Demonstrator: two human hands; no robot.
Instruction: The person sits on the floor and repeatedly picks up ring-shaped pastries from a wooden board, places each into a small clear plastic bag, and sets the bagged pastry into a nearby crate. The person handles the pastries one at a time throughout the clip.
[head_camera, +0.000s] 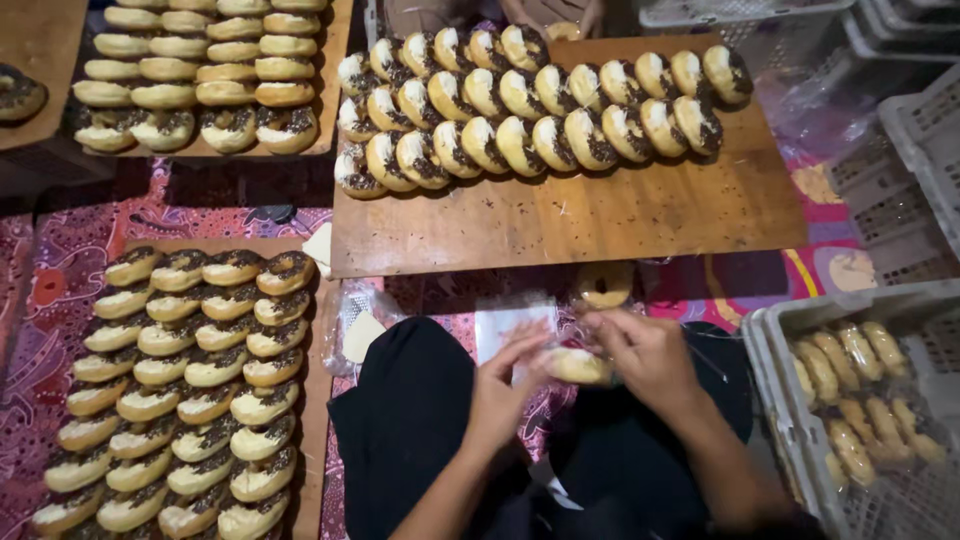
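Doughnut (578, 366) pale, glazed, in clear wrapper, left hand (503, 385), right hand (645, 352)

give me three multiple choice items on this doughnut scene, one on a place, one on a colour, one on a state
1. Where is the crate of wrapped doughnuts?
A. at the person's right
B. at the person's left
C. on the middle board

2. What colour are the trousers across the lap?
A. white
B. black
C. red

3. What is the state of the doughnut between the hands?
A. lying bare on a board
B. stacked in the crate
C. held in clear wrap

Answers:
1. A, the grey crate with wrapped doughnuts stands at the lower right.
2. B, the trousers are black.
3. C, the left hand and right hand hold the doughnut, with clear wrap around it.
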